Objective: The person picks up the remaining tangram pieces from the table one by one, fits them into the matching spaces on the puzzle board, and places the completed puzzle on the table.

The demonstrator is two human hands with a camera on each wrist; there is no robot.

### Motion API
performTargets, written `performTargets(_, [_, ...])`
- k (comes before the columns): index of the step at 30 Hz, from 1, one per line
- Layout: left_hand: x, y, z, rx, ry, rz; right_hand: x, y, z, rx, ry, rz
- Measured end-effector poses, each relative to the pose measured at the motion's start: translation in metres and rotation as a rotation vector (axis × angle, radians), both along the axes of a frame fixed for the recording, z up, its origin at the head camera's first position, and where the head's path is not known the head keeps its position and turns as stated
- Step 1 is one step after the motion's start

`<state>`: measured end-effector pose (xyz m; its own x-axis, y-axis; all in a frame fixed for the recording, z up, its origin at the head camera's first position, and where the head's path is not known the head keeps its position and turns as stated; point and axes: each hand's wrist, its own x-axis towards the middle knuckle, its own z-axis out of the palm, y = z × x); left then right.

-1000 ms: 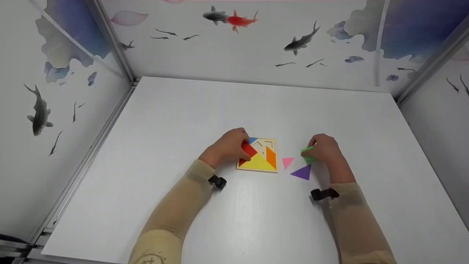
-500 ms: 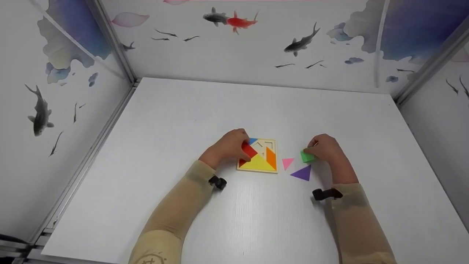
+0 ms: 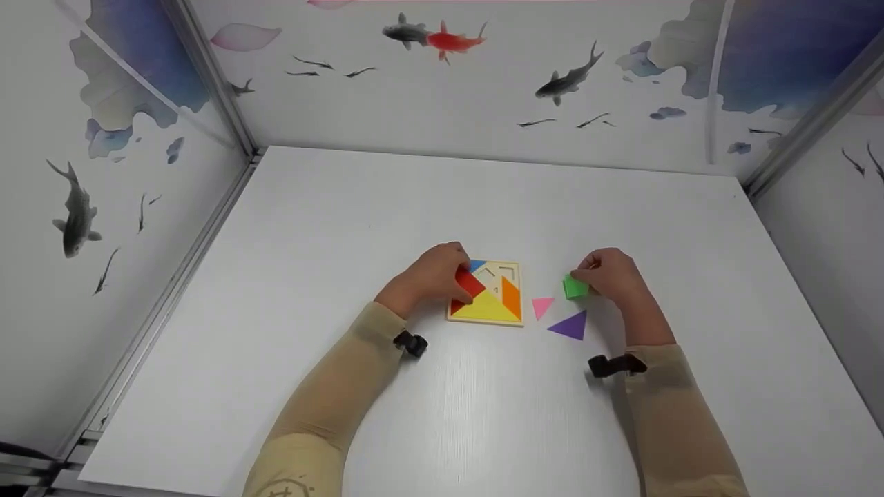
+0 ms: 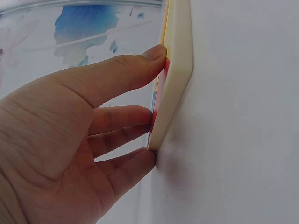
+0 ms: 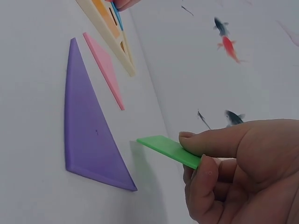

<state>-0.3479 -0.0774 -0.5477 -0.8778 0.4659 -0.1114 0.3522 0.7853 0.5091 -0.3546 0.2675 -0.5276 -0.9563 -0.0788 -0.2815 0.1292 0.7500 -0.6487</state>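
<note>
A wooden tangram tray (image 3: 485, 322) lies flat on the table, holding red (image 3: 471, 281), yellow (image 3: 487, 307), orange (image 3: 511, 298) and blue pieces, with bare recesses at its upper right. My left hand (image 3: 429, 273) rests on the tray's left side; in the left wrist view its thumb and fingers press the top face and edge (image 4: 180, 70). My right hand (image 3: 611, 274) pinches a green square tangram piece (image 5: 166, 148) between thumb and fingers, tilted above the table. Below it lie a purple triangle (image 3: 570, 326) and a smaller pink triangle (image 3: 542, 307).
The white table (image 3: 483, 414) is bounded by printed panels with fish at the back (image 3: 449, 103) and sides. Metal frame posts (image 3: 221, 90) stand at the corners. Black wrist cameras (image 3: 410, 343) sit on both sleeves.
The green piece has turned and tilted in my right fingers, showing more of its face. The right hand has risen a little. The left hand and tray stay put.
</note>
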Motion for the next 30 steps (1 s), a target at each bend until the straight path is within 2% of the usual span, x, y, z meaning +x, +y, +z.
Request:
performTargets(14, [0.001,0.002,0.000,0.000,-0.010,0.023,0.003,-0.008,0.002,-0.085,0.003,-0.049])
performTargets(20, [0.000,0.008,-0.002,-0.002,-0.027,0.014,0.007,-0.001,0.006,-0.159,-0.021,-0.074])
performTargets(27, [0.000,0.003,0.003,-0.024,-0.005,0.013,0.010,-0.006,0.010,-0.272,0.006,-0.081])
performTargets(30, [0.000,0.003,0.005,-0.037,-0.017,0.016,0.009,-0.008,0.011,-0.279,0.005,-0.090])
